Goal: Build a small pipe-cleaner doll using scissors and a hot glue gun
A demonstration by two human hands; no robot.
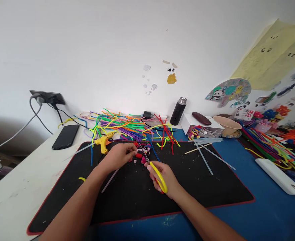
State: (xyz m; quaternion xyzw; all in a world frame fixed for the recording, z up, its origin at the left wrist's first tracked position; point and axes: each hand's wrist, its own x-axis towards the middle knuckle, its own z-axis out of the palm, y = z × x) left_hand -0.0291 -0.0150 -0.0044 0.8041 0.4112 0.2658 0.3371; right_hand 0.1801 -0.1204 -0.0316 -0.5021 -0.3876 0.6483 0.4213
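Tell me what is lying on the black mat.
On the black mat: the left hand by small red pieces, the right hand gripping yellow scissors, a yellow glue gun, and pale sticks. The forearms hide the mat beneath.

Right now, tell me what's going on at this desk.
A person is working over a black mat. The left hand pinches a small red piece, and the right hand holds yellow scissors with the blades at that piece. A yellow glue gun lies beside the left hand; coloured pipe cleaners are heaped behind.
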